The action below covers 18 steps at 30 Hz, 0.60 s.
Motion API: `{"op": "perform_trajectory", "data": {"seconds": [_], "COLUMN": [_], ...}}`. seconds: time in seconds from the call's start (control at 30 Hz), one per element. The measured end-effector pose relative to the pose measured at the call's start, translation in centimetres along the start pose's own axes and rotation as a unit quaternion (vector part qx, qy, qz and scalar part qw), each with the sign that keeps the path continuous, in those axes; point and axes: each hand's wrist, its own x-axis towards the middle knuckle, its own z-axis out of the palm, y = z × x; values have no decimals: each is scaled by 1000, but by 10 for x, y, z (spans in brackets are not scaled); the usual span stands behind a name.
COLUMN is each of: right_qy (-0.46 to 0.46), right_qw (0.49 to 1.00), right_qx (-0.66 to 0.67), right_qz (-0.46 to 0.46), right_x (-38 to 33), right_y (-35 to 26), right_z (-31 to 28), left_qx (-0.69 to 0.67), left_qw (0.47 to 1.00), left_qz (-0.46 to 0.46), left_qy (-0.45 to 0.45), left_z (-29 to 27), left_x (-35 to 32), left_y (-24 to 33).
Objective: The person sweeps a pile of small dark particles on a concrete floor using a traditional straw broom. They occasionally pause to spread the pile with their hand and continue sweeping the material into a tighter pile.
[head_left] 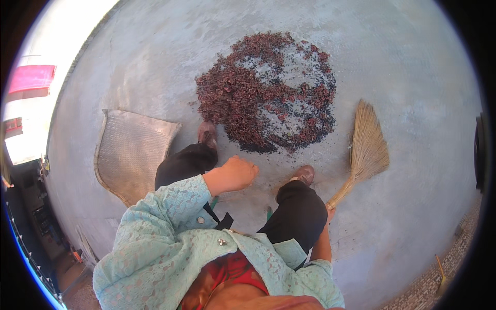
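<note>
My right hand grips the base of a straw broom, whose bristles fan out on the floor to the right and away from me. My left hand is closed in a loose fist above the floor between my knees, with nothing showing in it. Beyond my feet lies a wide, roughly round spread of dark red, crumbly dried plant bits mixed with small black grains. It is thicker on its left side and thin in the middle right, where bare floor shows through.
A woven winnowing tray lies beside my left leg. My shoes stand near the spread's front edge. Grey concrete floor surrounds everything. Cluttered objects line the far left edge, and a small broom-like thing sits at the lower right.
</note>
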Motion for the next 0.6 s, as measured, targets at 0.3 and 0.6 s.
{"op": "perform_trajectory", "data": {"seconds": [0.3,0.6], "right_qy": [-63,-53], "right_qw": [993,873], "right_qx": [-78,-363], "right_qz": [-61,-322], "right_x": [-82,-101], "right_y": [-72,-5], "right_z": [12,7], "left_qx": [-72,42], "left_qw": [988,888], "left_qz": [-58,-120], "left_qy": [127,442], "left_z": [-12,42], "left_x": [-61,-215], "left_y": [-24,-16]}}
